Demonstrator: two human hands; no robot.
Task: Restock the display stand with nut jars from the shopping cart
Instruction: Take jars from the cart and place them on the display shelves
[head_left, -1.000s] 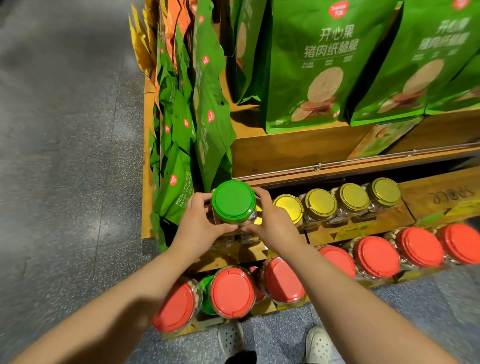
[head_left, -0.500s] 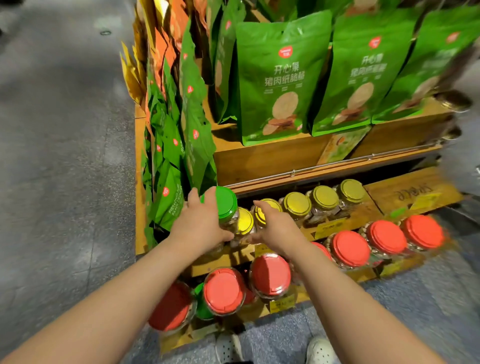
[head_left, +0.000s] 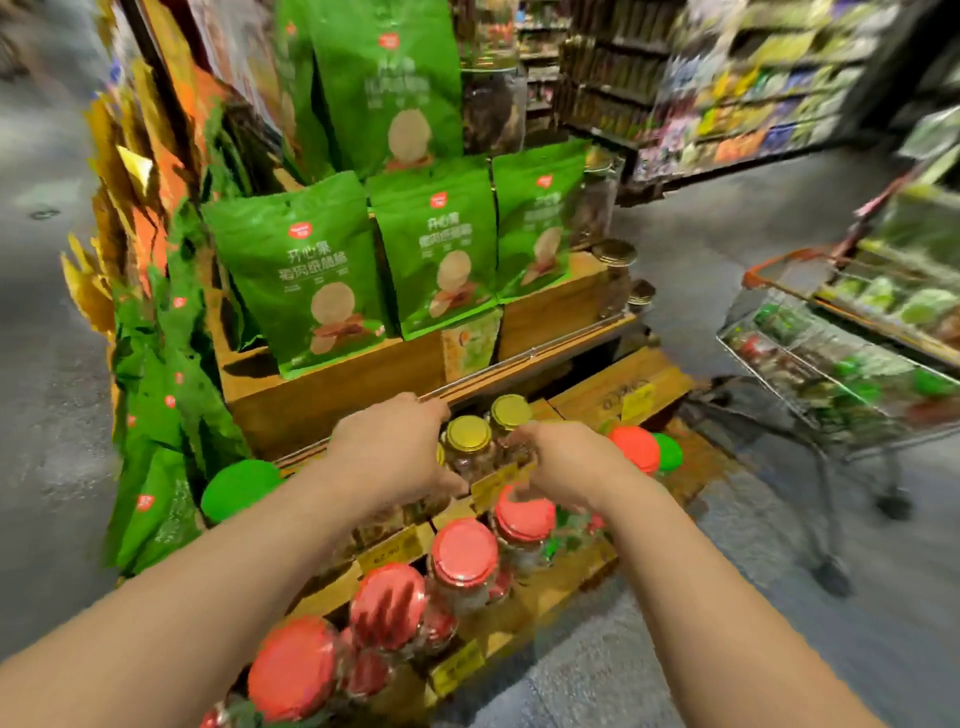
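A nut jar with a green lid (head_left: 239, 488) stands at the left end of the wooden display stand's (head_left: 332, 400) middle tier, and neither hand touches it. My left hand (head_left: 395, 452) hovers to its right over the row of yellow-lid jars (head_left: 469, 434), fingers relaxed and holding nothing. My right hand (head_left: 566, 462) floats close beside that row with loosely curled fingers and nothing in them. Red-lid jars (head_left: 464, 552) fill the lowest tier below my arms. The shopping cart (head_left: 831, 374) with more jars stands to the right, blurred.
Green snack bags (head_left: 306, 270) stand on the upper tiers and hang down the stand's left side. Another green lid (head_left: 667, 452) shows at the right end of the red row. Store shelves (head_left: 727, 104) line the aisle beyond the grey floor.
Both hands let go of the green-lid jar, which now stands at the left end of the tier. The hands shifted right over the yellow-lid jars, and my view swung right, showing the cart.
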